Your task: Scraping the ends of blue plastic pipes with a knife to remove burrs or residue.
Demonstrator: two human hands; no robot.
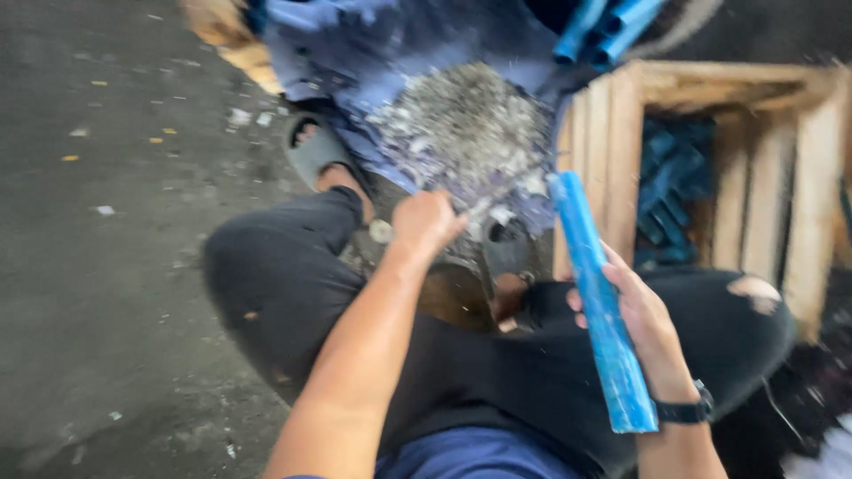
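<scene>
My right hand (641, 326), with a dark watch on its wrist, grips a long blue pipe piece (602, 310) that slants up over my right knee. My left hand (426, 222) is closed in a fist just in front of my knees, at the near edge of a pile of grey-white shavings (461, 124). A small round silvery end (382, 232) sticks out below the fist; it looks like a tool handle, though the frame is blurred. I sit with both legs in dark trousers (275, 284) bent.
The shavings lie on a blue-purple sheet (355, 53). A wooden slatted crate (621, 133) at the right holds blue pieces (674, 177). More blue pipes (612, 27) lie at the top. A grey sandal (315, 155) is on my foot, on a dark concrete floor (98, 266).
</scene>
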